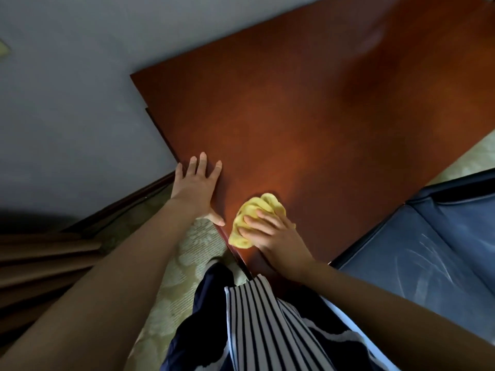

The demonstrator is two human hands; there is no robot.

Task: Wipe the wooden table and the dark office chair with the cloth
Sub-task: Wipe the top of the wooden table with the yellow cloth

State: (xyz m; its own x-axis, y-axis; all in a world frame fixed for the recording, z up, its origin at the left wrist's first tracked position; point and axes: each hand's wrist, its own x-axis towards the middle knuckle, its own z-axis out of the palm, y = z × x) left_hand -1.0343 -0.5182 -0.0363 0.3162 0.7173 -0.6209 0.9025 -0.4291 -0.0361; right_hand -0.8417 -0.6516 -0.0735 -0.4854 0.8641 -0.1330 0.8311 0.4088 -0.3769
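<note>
The right hand (270,234) presses the cloth (254,212) with flat fingers, lower centre; the left hand (195,188) lies flat on the table (308,116). So near the edge, the cloth may slip off.

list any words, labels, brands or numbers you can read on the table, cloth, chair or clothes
None: no text is readable in this view.
The wooden table, the yellow cloth under the right hand, the dark office chair and the striped garment show no print; pale streaks on the chair seat are marks, not letters.
</note>
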